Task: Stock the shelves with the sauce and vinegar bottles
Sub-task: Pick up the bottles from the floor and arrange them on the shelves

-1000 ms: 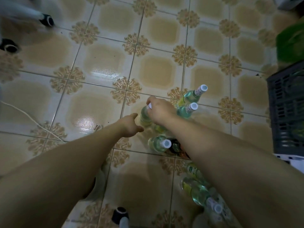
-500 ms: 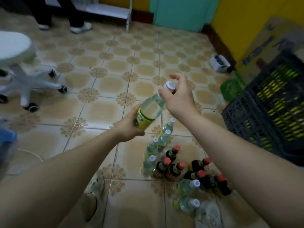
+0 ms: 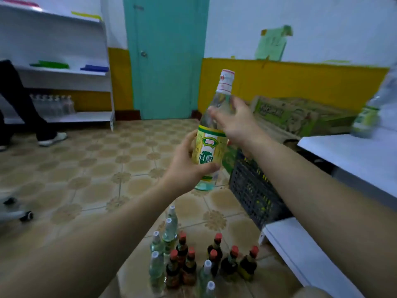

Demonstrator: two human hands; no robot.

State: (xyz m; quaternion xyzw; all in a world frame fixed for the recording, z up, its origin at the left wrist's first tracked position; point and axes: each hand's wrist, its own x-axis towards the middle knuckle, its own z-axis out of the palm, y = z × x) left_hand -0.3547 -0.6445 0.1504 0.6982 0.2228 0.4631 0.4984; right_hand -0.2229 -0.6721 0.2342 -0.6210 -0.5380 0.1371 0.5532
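Clear glass under a yellow-green label: bottle (image 3: pixel 209 147) in the air, above and just left of the crate (image 3: pixel 253 190). Stands near upright, long axis close to vertical, white cap on top and leaning slightly towards the crate.

Left grip (image 3: pixel 184 166) wraps the labelled lower body, thumb and fingers curled round it; seems to take all the weight. Right grip (image 3: pixel 236 123) sits higher, at the bottle's shoulder, fingers spread and loose. Pinches nothing; cannot tell whether it touches the glass.

Reads as the carry step: lifted, not yet shelved. White shelf (image 3: pixel 343 151) lies right of the crate and already bears a blurred bottle (image 3: pixel 365 119) of like kind. So the likely path runs rightward over the crate, with the right grip on the nearer side but the left doing the holding. Calls for either a reach across or a change of hands at the neck.

Vinegars (image 3: pixel 169 229) and red-capped sauces (image 3: pixel 217 250) stand on the floor, left of the crate and nearer the camera.
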